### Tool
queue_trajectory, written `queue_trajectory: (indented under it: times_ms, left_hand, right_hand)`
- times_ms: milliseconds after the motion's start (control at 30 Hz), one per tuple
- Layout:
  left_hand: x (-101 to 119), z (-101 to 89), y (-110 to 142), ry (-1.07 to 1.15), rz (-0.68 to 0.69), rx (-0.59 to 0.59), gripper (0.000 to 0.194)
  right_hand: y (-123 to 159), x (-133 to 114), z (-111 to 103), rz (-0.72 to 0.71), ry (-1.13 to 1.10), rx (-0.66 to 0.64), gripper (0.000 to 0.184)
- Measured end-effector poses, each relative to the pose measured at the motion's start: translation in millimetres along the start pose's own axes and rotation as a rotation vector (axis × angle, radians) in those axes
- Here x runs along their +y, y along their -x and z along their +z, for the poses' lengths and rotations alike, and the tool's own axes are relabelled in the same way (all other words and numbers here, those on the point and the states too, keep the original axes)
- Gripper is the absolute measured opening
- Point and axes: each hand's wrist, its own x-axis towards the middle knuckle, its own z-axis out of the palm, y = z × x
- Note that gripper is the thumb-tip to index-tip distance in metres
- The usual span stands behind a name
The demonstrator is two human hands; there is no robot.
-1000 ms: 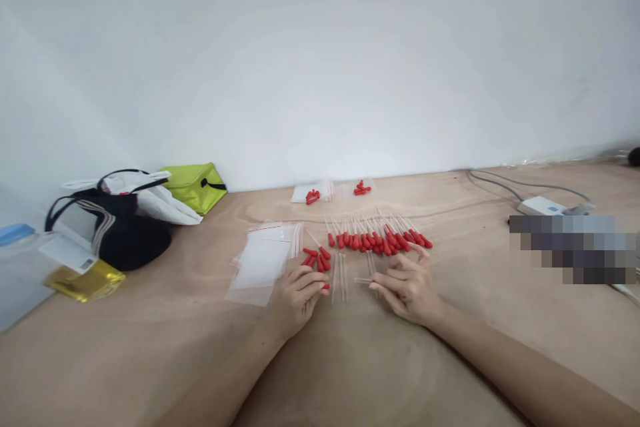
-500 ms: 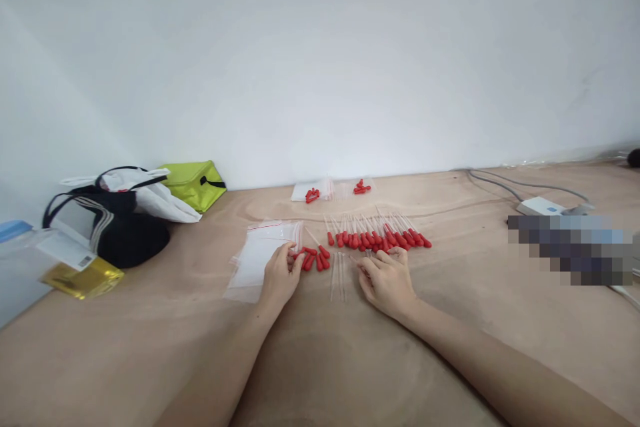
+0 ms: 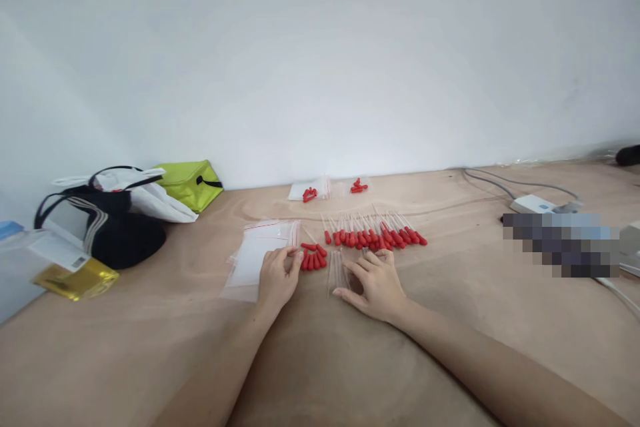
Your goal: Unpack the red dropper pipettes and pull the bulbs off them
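My left hand [image 3: 278,278] rests at the left side of a small group of red rubber dropper bulbs [image 3: 313,261], its curved fingertips beside the nearest bulb and nothing seen gripped. The bulbs lie close together, and a thin clear tube extends from one. To their right several clear glass pipette tubes [image 3: 336,272] lie side by side. My right hand [image 3: 376,285] is spread over the table at their right side, thumb and index finger apart and close to the tubes; more tubes are partly hidden under its fingers. Behind it lies a row of assembled red-bulbed droppers [image 3: 373,237].
Clear zip bags [image 3: 260,253] lie left of the bulbs. Farther back are two bags with red bulbs [image 3: 309,195]. A black bag [image 3: 125,233], a lime-green bag [image 3: 189,187] and a yellow-bottomed pouch [image 3: 75,273] stand left. A white power strip [image 3: 533,204] with cables lies right.
My right hand has moved slightly left, its thumb spreading toward the tubes, which lie closer together. The red bulbs beside my left hand are more neatly lined up. The view has shifted slightly.
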Motion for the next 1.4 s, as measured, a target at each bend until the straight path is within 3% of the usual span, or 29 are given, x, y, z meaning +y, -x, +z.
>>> queue_trajectory:
  times_ms: [67, 167, 367, 433, 633, 767, 933, 1100, 1233, 1400]
  left_hand:
    - [0.5, -0.2, -3.7, -0.071, 0.038, 0.03, 0.023]
    - [4.8, 2.5, -18.8, -0.178, -0.02, -0.008, 0.024]
    - [18.7, 20.3, -69.1, -0.383, -0.284, -0.315, 0.035]
    - [21.6, 27.0, -80.2, -0.401, -0.33, -0.359, 0.038]
    - [29.2, 40.8, -89.9, -0.391, -0.421, -0.397, 0.024]
    - [36.5, 38.1, -94.2, -0.345, -0.441, -0.399, 0.017]
    - [50.6, 8.9, -84.2, -0.132, -0.303, -0.439, 0.025]
    - [65.9, -14.6, -31.1, 0.225, -0.078, -0.508, 0.026]
    - [61.5, -8.6, 4.3, 0.216, 0.123, -0.382, 0.019]
    - [49.2, 7.3, 16.5, 0.222, 0.446, -0.251, 0.019]
  right_hand:
    - [-0.1, 0.8, 0.9, 0.02, -0.007, 0.044, 0.037]
    - [0.1, 3.9, 2.9, 0.067, -0.024, 0.127, 0.028]
    - [1.4, 10.8, 3.1, 0.097, -0.051, 0.207, 0.02]
    - [1.5, 11.7, 2.5, 0.096, -0.049, 0.223, 0.018]
    - [1.1, 11.7, 3.2, 0.094, -0.046, 0.228, 0.016]
    - [2.0, 14.6, 3.6, 0.1, -0.021, 0.239, 0.015]
    - [2.4, 19.9, 0.3, 0.138, 0.005, 0.286, 0.013]
    - [3.1, 18.5, -4.0, 0.138, -0.036, 0.345, 0.027]
    - [5.8, 14.3, -9.8, 0.013, -0.045, 0.308, 0.041]
    - [6.3, 12.1, -10.0, -0.184, -0.032, 0.223, 0.032]
